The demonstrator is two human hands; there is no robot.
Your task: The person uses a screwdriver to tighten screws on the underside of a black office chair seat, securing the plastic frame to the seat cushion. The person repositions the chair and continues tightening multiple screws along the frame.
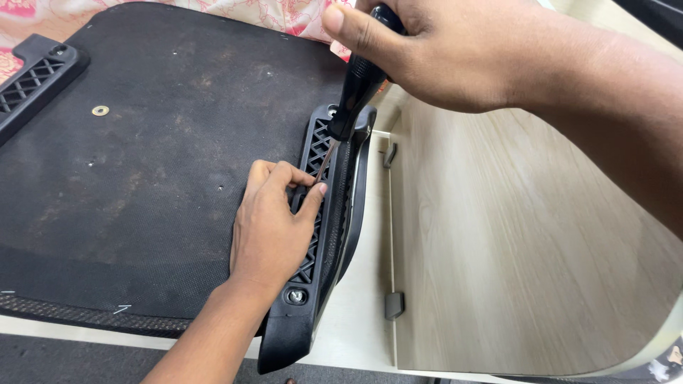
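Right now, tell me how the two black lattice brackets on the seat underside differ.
The right bracket lies along the right edge of the seat base, nearly all in view; the left bracket sits at the far left, cut off by the frame. The left hand rests on the right bracket, and the right hand holds a screwdriver into it; nothing touches the left bracket. Both are black ribbed plastic.

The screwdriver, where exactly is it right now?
In the head view the screwdriver stands upper centre, its black handle gripped by the right hand, its tip down in the black lattice bracket just above the left hand's fingertips.
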